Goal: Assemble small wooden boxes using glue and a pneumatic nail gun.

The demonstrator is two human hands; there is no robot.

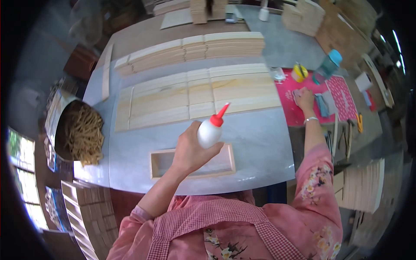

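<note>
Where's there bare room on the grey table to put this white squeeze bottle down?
Probably best: the grey tabletop right of the wooden frame, below the flat boards. Another bare patch lies left of the frame, toward the bin of tan bands. It's crowded on the pink mat, around the right hand, yellow cup and blue-lidded bottle.

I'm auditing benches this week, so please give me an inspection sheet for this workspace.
Surface: grey table, with wooden boards lying across it.
Job's things: white bottle, red-tipped; rectangular wooden frame on the table.
Clutter: yellow container and teal bottle on a pink mat.
Grips: left grip holds the white bottle; right grip over the mat, hold unclear.
Cables: nothing seen.
Surroundings: bin of tan strips, left; stacked wood, right.
</note>
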